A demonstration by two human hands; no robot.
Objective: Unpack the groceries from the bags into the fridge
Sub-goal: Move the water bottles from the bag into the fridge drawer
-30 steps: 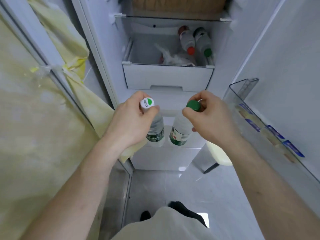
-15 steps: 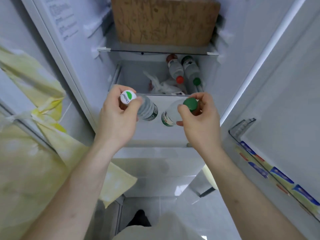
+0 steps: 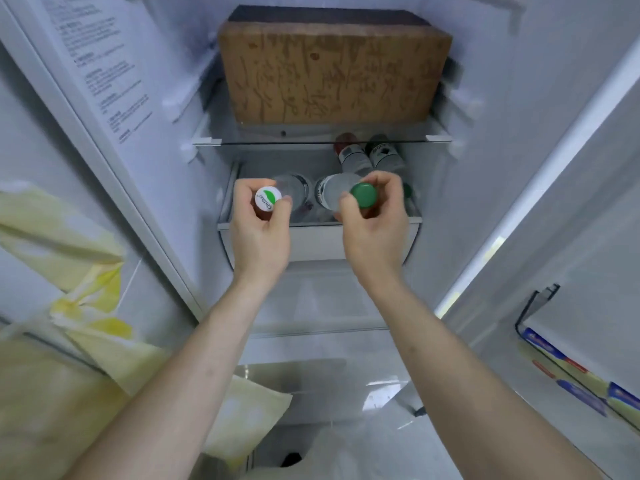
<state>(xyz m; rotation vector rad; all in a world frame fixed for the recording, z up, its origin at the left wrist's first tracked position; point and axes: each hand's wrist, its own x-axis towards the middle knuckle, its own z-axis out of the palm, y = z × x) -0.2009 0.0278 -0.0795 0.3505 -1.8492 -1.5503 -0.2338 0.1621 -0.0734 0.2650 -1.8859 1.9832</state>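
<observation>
- Two water bottles are held out flat over the open drawer (image 3: 311,239) in the fridge (image 3: 145,140): the left bottle (image 3: 294,190) has a white cap, the right bottle (image 3: 334,192) a green one.
- The left hand (image 3: 259,233) pinches its bottle at the cap end with curled fingers; the right hand (image 3: 375,230) grips the other the same way.
- Deeper in the drawer lie two more bottles (image 3: 370,157), side by side on the right.
- To do this well, I'd lower both bottles bottom-first into the free left part of the drawer, parallel to those already there, and let go only once they rest (round bottles roll).
- Above, a brown box (image 3: 332,74) sits on the glass shelf (image 3: 322,142).
- Hard to make out: the hands cover the drawer's floor, so what lies beneath the held bottles is unclear; the bags are not in view.
</observation>
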